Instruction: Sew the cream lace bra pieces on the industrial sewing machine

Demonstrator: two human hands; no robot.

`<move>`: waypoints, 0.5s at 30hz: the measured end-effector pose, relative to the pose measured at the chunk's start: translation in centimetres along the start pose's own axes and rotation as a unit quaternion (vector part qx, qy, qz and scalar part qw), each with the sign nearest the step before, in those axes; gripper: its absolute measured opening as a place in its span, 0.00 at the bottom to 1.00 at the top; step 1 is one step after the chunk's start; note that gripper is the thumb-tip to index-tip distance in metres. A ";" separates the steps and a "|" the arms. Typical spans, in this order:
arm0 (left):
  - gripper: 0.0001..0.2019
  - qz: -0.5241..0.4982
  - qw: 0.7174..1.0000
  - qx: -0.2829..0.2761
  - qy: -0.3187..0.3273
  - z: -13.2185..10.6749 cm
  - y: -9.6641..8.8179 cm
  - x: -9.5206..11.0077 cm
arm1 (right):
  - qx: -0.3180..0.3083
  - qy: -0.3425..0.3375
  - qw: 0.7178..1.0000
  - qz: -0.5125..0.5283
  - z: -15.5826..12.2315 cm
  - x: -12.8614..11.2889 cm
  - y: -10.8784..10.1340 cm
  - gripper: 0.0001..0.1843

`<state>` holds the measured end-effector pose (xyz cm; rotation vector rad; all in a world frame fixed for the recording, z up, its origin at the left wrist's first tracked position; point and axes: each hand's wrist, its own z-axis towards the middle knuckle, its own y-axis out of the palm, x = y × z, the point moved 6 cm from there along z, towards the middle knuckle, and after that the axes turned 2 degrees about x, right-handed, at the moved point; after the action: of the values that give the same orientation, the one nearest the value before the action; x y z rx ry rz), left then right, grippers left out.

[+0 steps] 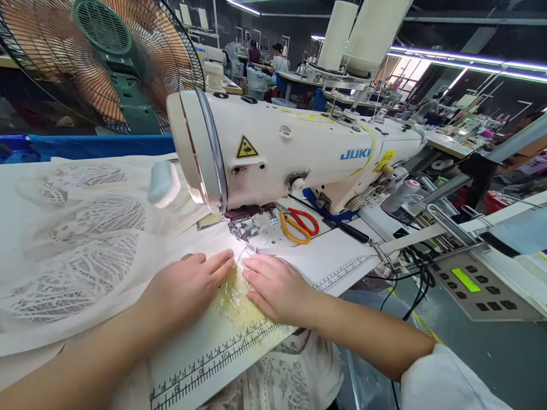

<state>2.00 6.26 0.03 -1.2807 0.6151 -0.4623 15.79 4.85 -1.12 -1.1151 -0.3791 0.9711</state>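
Observation:
A white JUKI sewing machine (256, 142) stands in front of me, its needle area lit over a small piece of pale fabric (241, 256). My left hand (183, 290) lies flat left of the presser foot (244, 229), fingers stretched toward it and slightly blurred. On the other side of the fabric my right hand (276, 287) presses down with extended fingers. Between and below the hands, shiny yellowish tape (239, 304) covers part of the white table. White lace fabric (85, 267) spreads over the table at left.
Thread snips (299, 225) with red and orange handles and a black-handled tool (350, 229) lie right of the needle. A ruler strip (222, 356) runs along the table edge. More lace (290, 376) hangs below. A caged fan (102, 62) stands behind; a control panel (482, 287) is at right.

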 end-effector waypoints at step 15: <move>0.22 -0.010 0.999 -0.028 -0.040 1.1 0.8 -3.6 | -0.009 0.008 1.000 0.019 0.1 0.1 0.0 0.16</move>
<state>0.06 9.55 0.05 -1.3540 0.5518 -0.4101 15.78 5.00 -1.13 -1.1484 -0.3549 0.9923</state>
